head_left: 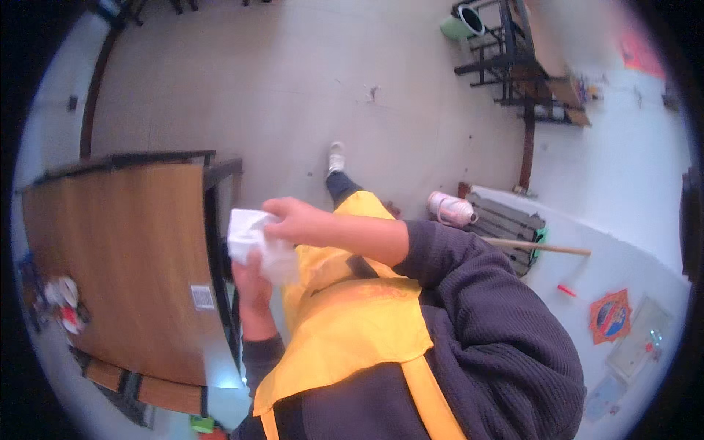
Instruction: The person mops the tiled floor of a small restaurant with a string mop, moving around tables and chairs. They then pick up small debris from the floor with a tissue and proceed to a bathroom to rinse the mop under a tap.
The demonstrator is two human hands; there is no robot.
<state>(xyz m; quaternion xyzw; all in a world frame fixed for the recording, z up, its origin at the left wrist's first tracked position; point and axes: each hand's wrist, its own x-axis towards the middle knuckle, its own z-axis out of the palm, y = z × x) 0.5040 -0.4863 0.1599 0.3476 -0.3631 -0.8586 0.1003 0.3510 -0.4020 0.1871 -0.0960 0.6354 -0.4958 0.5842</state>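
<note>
A crumpled white paper or cloth is held between both hands, in front of the yellow apron and beside the wooden table's end. My right hand grips its upper right part, thumb and fingers closed on it. Below, my left hand holds its lower side. The lower part of the white thing is blurred, and some of my left fingers are hidden by it.
A wooden table with a printed code sticker stands at the left. To the right are a pink thermos flask, a dark slatted rack and a wooden stick. A green bin stands farther off near dark-framed furniture.
</note>
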